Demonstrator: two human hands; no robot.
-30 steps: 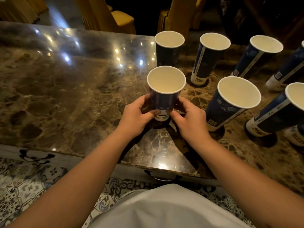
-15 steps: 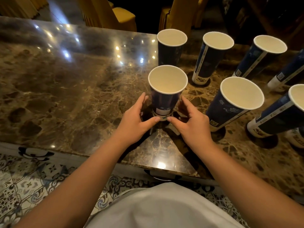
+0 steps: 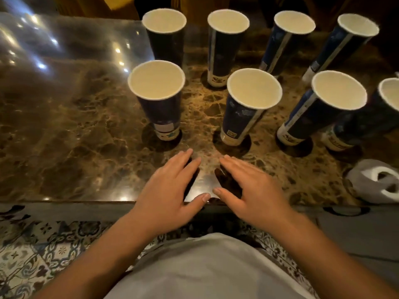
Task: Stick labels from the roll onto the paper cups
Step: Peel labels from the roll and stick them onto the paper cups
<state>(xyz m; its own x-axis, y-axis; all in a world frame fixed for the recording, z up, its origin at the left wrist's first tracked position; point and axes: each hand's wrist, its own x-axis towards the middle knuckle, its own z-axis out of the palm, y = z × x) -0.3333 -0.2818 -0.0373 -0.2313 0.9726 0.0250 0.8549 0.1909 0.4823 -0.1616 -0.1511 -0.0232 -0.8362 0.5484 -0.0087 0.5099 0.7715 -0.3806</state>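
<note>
Two hands: left hand point(image 3: 170, 188) and right hand point(image 3: 248, 186) are seen nearest the table edge, palms down, fingers spread and mostly straight, nothing held in either. Thumb tips are nearly touching; whether the palms rest on the stone or hover just above can't be told.

Why they're like that: probably a gap between cups, with the hands parked near the edge before the next label gets fetched. That's a guess.

Table point(image 3: 64, 137): dark marble, glossy, lights reflected at the far left.

Label roll point(image 3: 376, 182): a white roll is lying near the right edge, well apart from both hands. It'd have to be reached for by the right hand.

Front row: the front left cup point(image 3: 158, 100) is stood upright just beyond the left hand, with a pale label point(image 3: 164, 126) visible low on its side, so that one looks done. Three more cups are lined up to its right, starting with the front middle cup point(image 3: 248, 106); a fresh label on those can't be made out.

Back row point(image 3: 228, 46): four more upright cups, mouths up, spaced apart, likely so each can be picked out without knocking its neighbour.

Progress: early-ish, it'd be reckoned.
</note>
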